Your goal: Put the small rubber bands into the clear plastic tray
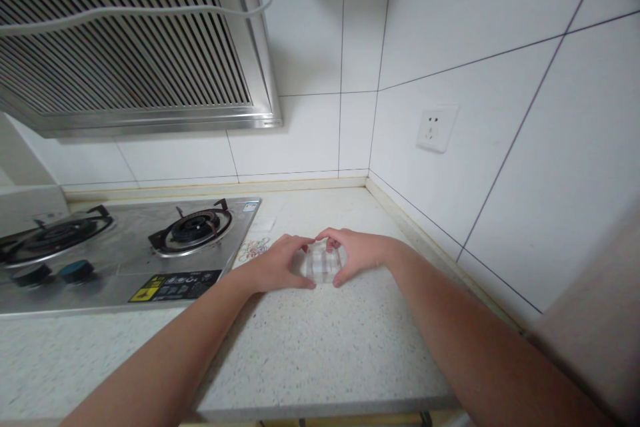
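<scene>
A small clear plastic box (323, 263) sits on the speckled countertop, right of the stove. From its left side my left hand (283, 263) grips it, fingers at the far edge and thumb at the near edge. My right hand (357, 255) curls around the right side in the same way, and the index fingertips of both hands nearly meet behind the box. Whether anything is inside it I cannot make out. Just left of my left hand lies a cluster of small multicoloured loops (254, 249), perhaps rubber bands. Behind them is a flat, clear, squarish piece (263, 225).
To the left is a steel gas stove (125, 260) with two burners and dark knobs (76, 271). A slatted range hood (150, 67) hangs above, with a white cable (150, 11) across it. Tiled walls close off the back and right, with a socket (437, 128).
</scene>
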A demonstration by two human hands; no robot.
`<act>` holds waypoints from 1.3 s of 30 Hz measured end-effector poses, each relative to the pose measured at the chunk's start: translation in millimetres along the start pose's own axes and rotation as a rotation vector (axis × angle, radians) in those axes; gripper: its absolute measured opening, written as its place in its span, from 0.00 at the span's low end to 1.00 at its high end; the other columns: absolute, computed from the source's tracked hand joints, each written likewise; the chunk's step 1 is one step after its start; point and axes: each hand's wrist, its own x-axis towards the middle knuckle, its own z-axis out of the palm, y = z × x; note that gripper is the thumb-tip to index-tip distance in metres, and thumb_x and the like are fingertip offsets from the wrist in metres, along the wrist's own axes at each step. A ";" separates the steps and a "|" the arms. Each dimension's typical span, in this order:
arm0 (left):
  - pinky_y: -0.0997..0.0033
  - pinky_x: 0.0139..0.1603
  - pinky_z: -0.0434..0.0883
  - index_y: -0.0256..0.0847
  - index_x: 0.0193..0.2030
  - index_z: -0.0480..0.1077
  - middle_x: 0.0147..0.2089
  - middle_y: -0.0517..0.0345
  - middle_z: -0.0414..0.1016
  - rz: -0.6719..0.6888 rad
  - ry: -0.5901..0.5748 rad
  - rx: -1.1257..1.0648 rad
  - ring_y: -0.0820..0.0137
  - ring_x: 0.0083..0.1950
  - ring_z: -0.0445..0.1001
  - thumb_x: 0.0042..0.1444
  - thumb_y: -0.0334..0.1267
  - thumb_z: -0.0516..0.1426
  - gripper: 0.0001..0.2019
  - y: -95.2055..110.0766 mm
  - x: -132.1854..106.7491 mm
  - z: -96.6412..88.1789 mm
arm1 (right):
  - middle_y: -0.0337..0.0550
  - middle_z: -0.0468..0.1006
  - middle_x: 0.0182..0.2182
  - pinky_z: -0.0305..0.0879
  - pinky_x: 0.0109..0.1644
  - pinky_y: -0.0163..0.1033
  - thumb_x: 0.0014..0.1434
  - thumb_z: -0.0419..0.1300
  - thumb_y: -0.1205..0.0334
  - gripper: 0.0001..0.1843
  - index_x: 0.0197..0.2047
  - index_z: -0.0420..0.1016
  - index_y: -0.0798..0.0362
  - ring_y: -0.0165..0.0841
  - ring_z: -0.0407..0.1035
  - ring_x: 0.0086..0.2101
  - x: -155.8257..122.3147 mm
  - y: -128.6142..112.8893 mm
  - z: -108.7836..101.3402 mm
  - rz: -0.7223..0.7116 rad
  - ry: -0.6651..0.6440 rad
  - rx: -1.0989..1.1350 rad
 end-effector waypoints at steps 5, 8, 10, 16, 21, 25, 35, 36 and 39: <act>0.53 0.59 0.65 0.39 0.64 0.63 0.55 0.46 0.69 -0.023 -0.024 0.007 0.56 0.56 0.67 0.44 0.51 0.70 0.42 4.4 0.5 -2.5 | 0.46 0.73 0.50 0.66 0.53 0.47 0.34 0.76 0.46 0.54 0.64 0.61 0.41 0.44 0.69 0.48 -0.4 -1.0 -2.0 0.004 -0.025 -0.008; 0.54 0.60 0.64 0.39 0.64 0.63 0.56 0.46 0.69 -0.027 -0.037 0.003 0.55 0.57 0.67 0.43 0.53 0.70 0.43 5.7 0.9 -3.9 | 0.45 0.72 0.50 0.65 0.53 0.46 0.33 0.76 0.44 0.56 0.64 0.60 0.42 0.43 0.68 0.49 -0.4 -2.3 -3.6 0.022 -0.060 -0.011; 0.54 0.60 0.64 0.40 0.64 0.63 0.56 0.47 0.69 -0.028 -0.047 0.002 0.56 0.57 0.66 0.44 0.54 0.70 0.43 6.2 1.0 -4.5 | 0.45 0.72 0.51 0.64 0.54 0.46 0.32 0.76 0.44 0.56 0.64 0.60 0.42 0.44 0.68 0.49 -0.5 -3.4 -4.3 0.036 -0.069 -0.019; 0.54 0.60 0.64 0.41 0.64 0.63 0.56 0.48 0.69 -0.032 -0.060 -0.002 0.56 0.57 0.66 0.44 0.54 0.69 0.43 6.7 1.6 -4.8 | 0.45 0.72 0.51 0.63 0.54 0.46 0.32 0.76 0.42 0.57 0.64 0.59 0.41 0.44 0.66 0.50 -0.4 -4.4 -4.4 0.036 -0.078 -0.034; 0.54 0.60 0.64 0.42 0.64 0.63 0.56 0.48 0.69 -0.032 -0.065 -0.005 0.56 0.57 0.66 0.44 0.55 0.69 0.43 6.1 1.0 -5.0 | 0.45 0.71 0.50 0.63 0.53 0.46 0.32 0.76 0.43 0.57 0.64 0.59 0.41 0.44 0.66 0.50 -0.3 -3.8 -4.6 0.040 -0.086 -0.042; 0.54 0.59 0.63 0.42 0.64 0.63 0.56 0.48 0.68 -0.028 -0.065 -0.004 0.56 0.57 0.65 0.44 0.54 0.70 0.43 6.3 0.2 -5.0 | 0.45 0.72 0.50 0.63 0.53 0.47 0.32 0.75 0.43 0.57 0.64 0.59 0.40 0.45 0.66 0.50 -0.8 -3.5 -4.5 0.032 -0.083 -0.049; 0.55 0.60 0.63 0.42 0.64 0.62 0.56 0.48 0.68 -0.027 -0.065 0.012 0.57 0.57 0.65 0.43 0.55 0.69 0.43 3.7 0.5 -3.8 | 0.45 0.71 0.50 0.63 0.53 0.47 0.32 0.76 0.44 0.57 0.64 0.59 0.41 0.45 0.66 0.50 -0.9 -4.0 -4.5 0.040 -0.089 -0.053; 0.55 0.60 0.63 0.42 0.64 0.63 0.56 0.48 0.68 -0.026 -0.065 0.014 0.57 0.57 0.65 0.43 0.55 0.69 0.43 3.4 0.6 -3.8 | 0.45 0.71 0.50 0.63 0.53 0.47 0.32 0.76 0.44 0.57 0.64 0.59 0.41 0.45 0.66 0.50 -1.0 -4.6 -4.7 0.042 -0.090 -0.054; 0.55 0.60 0.63 0.42 0.64 0.63 0.56 0.48 0.68 -0.021 -0.071 0.016 0.56 0.57 0.65 0.44 0.55 0.69 0.42 3.6 0.3 -4.1 | 0.45 0.71 0.50 0.63 0.53 0.47 0.32 0.76 0.43 0.57 0.64 0.60 0.41 0.45 0.66 0.50 -1.2 -6.2 -5.2 0.037 -0.092 -0.061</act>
